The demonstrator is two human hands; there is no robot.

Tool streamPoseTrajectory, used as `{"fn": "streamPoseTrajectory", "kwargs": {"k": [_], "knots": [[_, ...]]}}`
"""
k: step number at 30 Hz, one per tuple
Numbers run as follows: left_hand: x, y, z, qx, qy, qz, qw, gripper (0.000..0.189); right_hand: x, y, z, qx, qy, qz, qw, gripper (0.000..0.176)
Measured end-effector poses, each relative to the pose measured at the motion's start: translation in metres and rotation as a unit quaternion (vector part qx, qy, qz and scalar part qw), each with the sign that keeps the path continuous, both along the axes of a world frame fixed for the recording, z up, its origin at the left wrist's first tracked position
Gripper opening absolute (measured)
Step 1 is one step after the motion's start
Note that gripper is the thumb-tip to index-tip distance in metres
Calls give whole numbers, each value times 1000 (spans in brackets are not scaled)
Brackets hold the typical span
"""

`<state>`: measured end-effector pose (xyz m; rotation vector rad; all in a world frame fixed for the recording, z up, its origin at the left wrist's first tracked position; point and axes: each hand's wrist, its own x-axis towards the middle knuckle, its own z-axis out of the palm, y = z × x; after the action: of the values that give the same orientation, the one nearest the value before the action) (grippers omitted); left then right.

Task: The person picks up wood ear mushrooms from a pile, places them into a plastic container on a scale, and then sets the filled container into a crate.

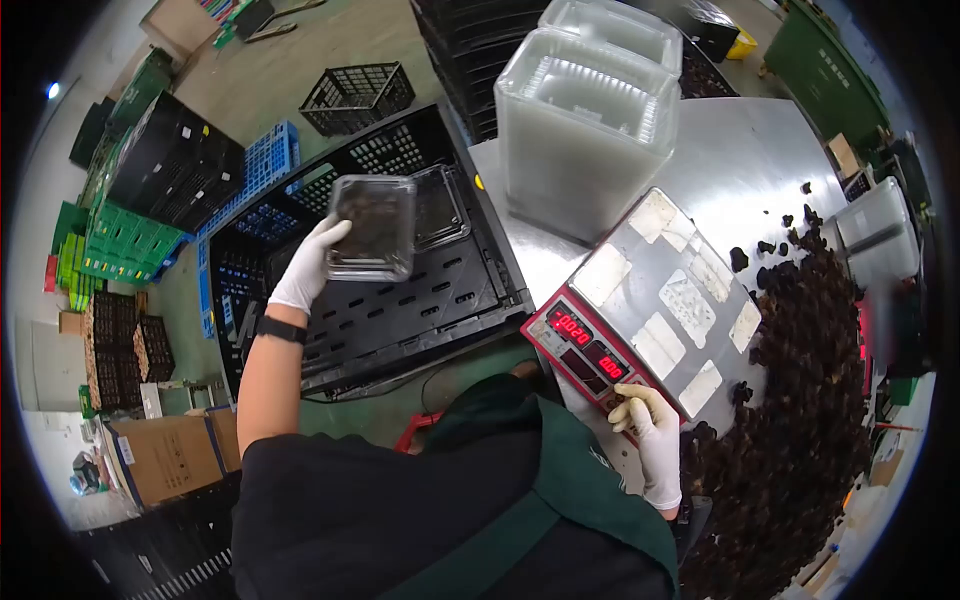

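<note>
So the scale [660,290] is the thing to orient by here: red body, flat steel pan with pale worn patches, red digits glowing on the display [575,325]. It sits at the edge of a brushed metal surface [740,160]. Left of the scale, out over a big black slotted plastic crate [400,300], the gloved left hand [305,270] pinches a clear plastic tub [372,228] by its side. The fingers are wrapped round the edge, and the tub is lidded and packed with something dark. A second clear tub [440,205] lies in the crate just beyond it. The right hand [652,440], also in a white glove, rests against the scale's near corner with its fingers curled in. I can't tell if it's gripping anything. Right of the scale there's a huge lumpy pile of dark brown bits [800,400] sprawled over the surface, crowding right up to the pan, with strays scattered further out. Behind the scale stands a tall stack of empty tubs [585,130], cloudy and ribbed, and another stack [615,25] is past that. On the floor beyond the crate there's a blue lattice crate [270,160].
</note>
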<state>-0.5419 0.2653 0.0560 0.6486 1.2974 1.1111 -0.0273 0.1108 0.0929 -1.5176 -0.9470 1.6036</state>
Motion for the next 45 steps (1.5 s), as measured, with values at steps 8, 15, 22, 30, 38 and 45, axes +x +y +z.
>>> {"fn": "streamPoseTrajectory", "kwargs": {"k": [8, 15, 22, 30, 38, 45], "knots": [[-49, 83, -181, -241, 411, -22, 879, 65, 9, -13, -2, -16, -47, -32, 998, 23], [194, 81, 107, 493, 559, 27, 666, 57, 13, -36, -18, -35, -14, -92, 995, 24], [252, 108, 153, 532, 561, -251, 582, 34, 8, -49, -19, 35, -100, -69, 992, 29], [256, 133, 158, 491, 490, -271, 668, 18, 6, -78, -52, 28, -94, -104, 990, 34], [254, 132, 185, 500, 475, -213, 692, 7, 4, -80, -39, 39, -133, -115, 984, 34], [318, 32, 190, 747, 363, -166, 531, 23, 1, -82, -30, 16, -128, -119, 984, 35]]}}
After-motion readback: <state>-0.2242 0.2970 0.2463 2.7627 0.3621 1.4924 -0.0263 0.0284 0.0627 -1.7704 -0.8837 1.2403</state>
